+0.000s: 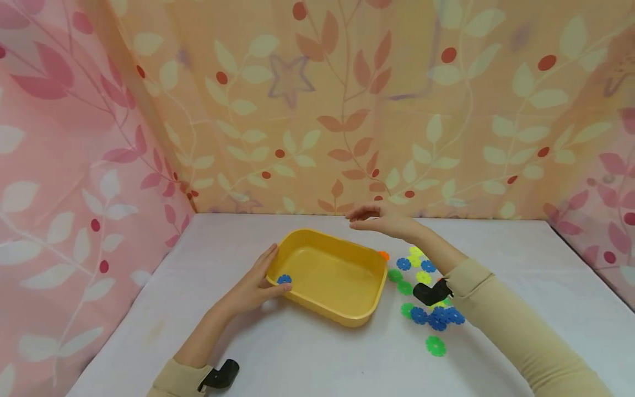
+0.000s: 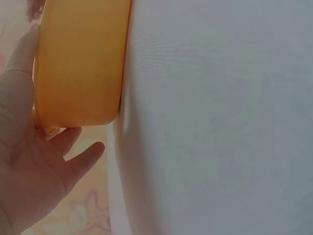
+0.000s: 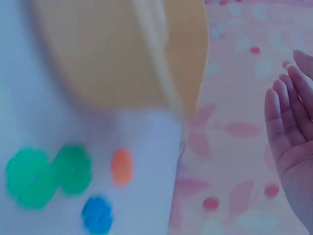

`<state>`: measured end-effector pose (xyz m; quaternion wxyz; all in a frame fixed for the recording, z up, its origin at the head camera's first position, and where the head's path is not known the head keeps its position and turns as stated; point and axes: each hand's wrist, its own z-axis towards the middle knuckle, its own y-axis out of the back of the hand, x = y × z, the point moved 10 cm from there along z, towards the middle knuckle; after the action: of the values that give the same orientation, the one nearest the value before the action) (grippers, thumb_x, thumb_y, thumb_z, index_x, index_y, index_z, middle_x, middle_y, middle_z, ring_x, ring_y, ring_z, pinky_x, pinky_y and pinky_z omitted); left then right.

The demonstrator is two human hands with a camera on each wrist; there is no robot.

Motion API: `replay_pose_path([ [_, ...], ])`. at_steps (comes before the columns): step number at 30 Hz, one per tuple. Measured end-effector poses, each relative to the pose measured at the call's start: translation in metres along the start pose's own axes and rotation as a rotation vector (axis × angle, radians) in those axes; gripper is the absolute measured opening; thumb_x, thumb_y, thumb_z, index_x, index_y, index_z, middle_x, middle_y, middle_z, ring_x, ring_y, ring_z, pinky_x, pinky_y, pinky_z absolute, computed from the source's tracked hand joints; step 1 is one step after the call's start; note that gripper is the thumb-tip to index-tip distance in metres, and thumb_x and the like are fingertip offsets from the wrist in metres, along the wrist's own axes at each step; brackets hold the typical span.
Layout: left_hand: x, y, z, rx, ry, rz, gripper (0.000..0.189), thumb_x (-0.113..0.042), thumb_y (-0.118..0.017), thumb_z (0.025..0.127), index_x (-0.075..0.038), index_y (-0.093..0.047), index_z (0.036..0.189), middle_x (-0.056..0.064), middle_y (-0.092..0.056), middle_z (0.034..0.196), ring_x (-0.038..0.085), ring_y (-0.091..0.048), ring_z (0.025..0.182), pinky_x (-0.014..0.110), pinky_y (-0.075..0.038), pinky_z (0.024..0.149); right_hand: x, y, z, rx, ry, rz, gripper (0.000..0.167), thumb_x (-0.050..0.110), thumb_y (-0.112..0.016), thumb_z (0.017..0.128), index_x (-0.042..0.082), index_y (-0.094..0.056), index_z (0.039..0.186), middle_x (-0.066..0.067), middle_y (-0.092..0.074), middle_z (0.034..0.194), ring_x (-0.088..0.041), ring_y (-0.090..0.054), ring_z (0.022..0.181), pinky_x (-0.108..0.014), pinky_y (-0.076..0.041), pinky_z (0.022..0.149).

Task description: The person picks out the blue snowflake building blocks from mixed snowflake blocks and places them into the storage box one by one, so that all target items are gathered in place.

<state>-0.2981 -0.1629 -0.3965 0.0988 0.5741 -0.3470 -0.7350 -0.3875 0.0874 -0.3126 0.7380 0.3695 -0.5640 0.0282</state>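
Observation:
A shallow yellow plastic basin stands on the white cloth. My left hand grips its left corner, thumb along the near rim and fingers round the outside of the end; the left wrist view shows this hand against the basin's wall. One blue flower-shaped plastic disc shows inside the basin beside the thumb. My right hand hovers beyond the basin's far right rim, fingers loosely bent, nothing seen in it. In the right wrist view its palm shows bare.
Right of the basin lie several flower-shaped discs: blue, green and yellow, some behind the right forearm. An orange piece lies by the basin's right rim. Patterned cloth walls surround the table.

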Motion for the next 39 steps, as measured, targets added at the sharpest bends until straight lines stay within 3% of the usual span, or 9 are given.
replay_pose_path([
  [7,-0.001,-0.001,-0.001,-0.002,0.001,-0.014,0.097,-0.037,-0.072,0.089,-0.008,-0.01,0.157,0.008,-0.002,0.163,0.035,-0.02,0.144,0.039,-0.05,0.095,-0.037,0.031,-0.042,-0.075,-0.039,-0.051,0.03,0.029,-0.07,0.091,0.013,-0.069,0.116,-0.007,-0.065,0.115,-0.024,-0.061,0.103,-0.029,-0.054,0.086],
  [16,0.003,-0.001,-0.001,-0.009,0.006,-0.008,0.101,-0.042,-0.072,0.087,-0.008,-0.008,0.157,0.007,-0.002,0.163,0.034,-0.016,0.146,0.042,-0.047,0.098,-0.094,0.038,-0.08,-0.099,-0.156,-0.171,0.045,0.037,-0.07,0.091,0.005,-0.065,0.122,-0.003,-0.067,0.109,-0.022,-0.06,0.097,-0.025,-0.053,0.083],
  [29,0.0,-0.001,-0.004,-0.006,0.014,-0.016,0.099,-0.041,-0.072,0.088,-0.009,-0.008,0.157,0.008,-0.002,0.163,0.034,-0.011,0.147,0.049,-0.042,0.102,-0.138,0.041,-0.099,-0.082,-0.246,-0.221,0.036,0.025,-0.076,0.086,0.008,-0.068,0.117,-0.003,-0.063,0.094,-0.023,-0.055,0.085,-0.022,-0.051,0.073],
  [39,0.0,-0.002,-0.002,-0.003,0.015,-0.023,0.101,-0.042,-0.073,0.087,-0.009,-0.007,0.157,0.005,-0.001,0.163,0.032,-0.012,0.147,0.047,-0.044,0.101,-0.144,0.04,-0.1,-0.085,-0.254,-0.259,0.03,0.021,-0.077,0.085,0.009,-0.069,0.112,-0.003,-0.06,0.09,-0.022,-0.054,0.081,-0.021,-0.049,0.069],
])
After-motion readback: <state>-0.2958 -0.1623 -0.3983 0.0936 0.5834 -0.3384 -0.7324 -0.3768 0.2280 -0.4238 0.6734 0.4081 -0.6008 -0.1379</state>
